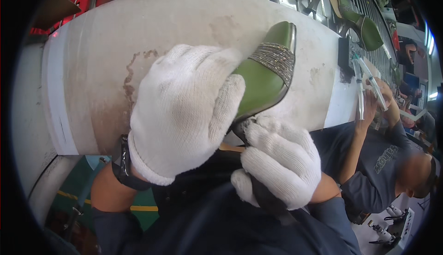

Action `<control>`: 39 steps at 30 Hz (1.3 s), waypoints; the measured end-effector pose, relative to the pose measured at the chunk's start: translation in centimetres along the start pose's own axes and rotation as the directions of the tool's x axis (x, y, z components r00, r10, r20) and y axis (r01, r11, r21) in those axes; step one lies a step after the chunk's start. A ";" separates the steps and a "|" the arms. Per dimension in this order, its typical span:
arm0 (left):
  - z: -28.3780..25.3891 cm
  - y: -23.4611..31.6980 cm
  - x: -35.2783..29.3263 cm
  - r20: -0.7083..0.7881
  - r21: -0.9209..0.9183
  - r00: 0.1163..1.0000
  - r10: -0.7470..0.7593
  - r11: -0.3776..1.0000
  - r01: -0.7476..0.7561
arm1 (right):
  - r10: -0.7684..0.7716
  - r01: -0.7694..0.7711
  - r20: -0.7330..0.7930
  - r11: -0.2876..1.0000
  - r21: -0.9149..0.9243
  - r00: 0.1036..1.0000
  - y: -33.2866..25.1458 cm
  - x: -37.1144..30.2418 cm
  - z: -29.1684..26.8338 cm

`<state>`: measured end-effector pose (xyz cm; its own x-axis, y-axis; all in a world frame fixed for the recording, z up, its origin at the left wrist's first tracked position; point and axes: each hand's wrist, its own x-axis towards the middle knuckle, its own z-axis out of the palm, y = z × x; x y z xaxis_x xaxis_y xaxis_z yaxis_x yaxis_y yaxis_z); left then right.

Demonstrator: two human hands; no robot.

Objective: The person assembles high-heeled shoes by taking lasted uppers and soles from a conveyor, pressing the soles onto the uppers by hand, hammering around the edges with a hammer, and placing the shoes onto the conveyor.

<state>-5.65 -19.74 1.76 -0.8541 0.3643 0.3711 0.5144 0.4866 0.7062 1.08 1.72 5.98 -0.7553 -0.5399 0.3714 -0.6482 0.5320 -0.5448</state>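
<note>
A green shoe (pixel 260 89) is held over the near edge of the worktable (pixel 184 19), its long axis slanting, toe pointing rightward toward the far edge. The left hand (pixel 180 102) grasps its side; above the near edge, the right hand (pixel 284 162) curls around a dark item (pixel 267 197).

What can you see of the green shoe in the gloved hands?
The green shoe has a smooth, leather-like upper crossed by a band of glittering strands, with a dark edge down its right side. Its narrower, blunt end points away from the person, over the pale work surface. The gloved left hand holds and partly covers its left side; the gloved right hand is at its lower edge.
</note>
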 end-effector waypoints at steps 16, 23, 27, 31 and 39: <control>0.0 1.0 0.1 0.009 -0.037 0.995 -0.096 0.995 0.096 | -0.016 0.074 -0.231 0.968 0.241 0.973 1.3 -1.3 2.0; -1.3 2.0 0.1 0.234 0.144 0.963 -0.129 0.985 0.097 | 0.356 -0.102 -0.210 0.686 0.720 0.911 2.2 -3.2 -0.5; 0.6 4.0 2.3 0.225 0.246 0.958 -0.181 0.961 0.124 | 0.495 -0.152 -0.295 0.679 0.719 0.817 3.1 -2.5 -4.3; 1.9 4.0 3.3 0.222 0.199 0.961 -0.165 0.973 0.120 | 0.470 -0.305 -0.108 0.714 0.631 0.876 4.3 -0.6 -4.1; 1.7 3.5 3.2 0.227 0.214 0.970 -0.087 0.976 0.037 | 0.531 -0.296 -0.069 0.570 0.767 0.845 9.3 4.0 -5.0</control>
<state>-6.46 -15.49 4.39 -0.8557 0.4915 0.1620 0.4868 0.6583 0.5742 -8.44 7.77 6.13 -0.9888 -0.1287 0.0762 -0.0720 -0.0376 -0.9967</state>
